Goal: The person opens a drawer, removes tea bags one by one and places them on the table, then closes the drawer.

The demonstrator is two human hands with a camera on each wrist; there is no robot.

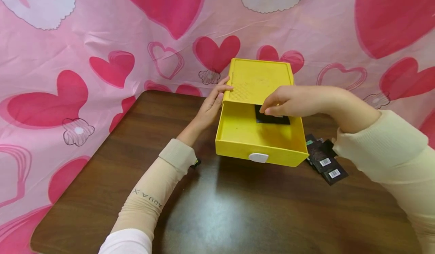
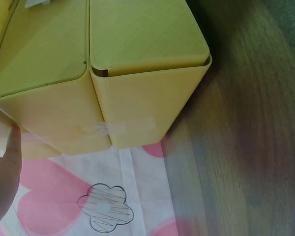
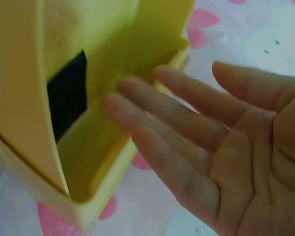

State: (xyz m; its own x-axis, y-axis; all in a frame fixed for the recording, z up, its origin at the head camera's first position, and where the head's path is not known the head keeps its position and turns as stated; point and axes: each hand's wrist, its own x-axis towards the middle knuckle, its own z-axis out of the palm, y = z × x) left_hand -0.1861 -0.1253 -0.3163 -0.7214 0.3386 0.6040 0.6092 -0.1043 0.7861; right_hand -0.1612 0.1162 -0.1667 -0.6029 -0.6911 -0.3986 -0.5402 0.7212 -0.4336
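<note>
A yellow drawer cabinet (image 1: 261, 74) stands at the back of the table with its top drawer (image 1: 234, 149) pulled out toward me. My left hand (image 1: 209, 108) rests against the cabinet's left side, fingers extended; one finger touches the yellow wall in the left wrist view. Over the drawer's right part is my right hand (image 1: 292, 101), palm and loosely spread fingers bare in the right wrist view. Beneath it a flat black packet (image 1: 272, 120) lies toward the back of the drawer, partly hidden by the hand and, in the right wrist view, by the cabinet's top.
Several black packets (image 1: 321, 157), some with white barcode labels, lie in a loose pile on the brown table (image 1: 217, 208) right of the drawer. The drawer front carries a white handle (image 1: 258, 157). A pink heart-patterned cloth (image 1: 112, 34) hangs behind and to the left.
</note>
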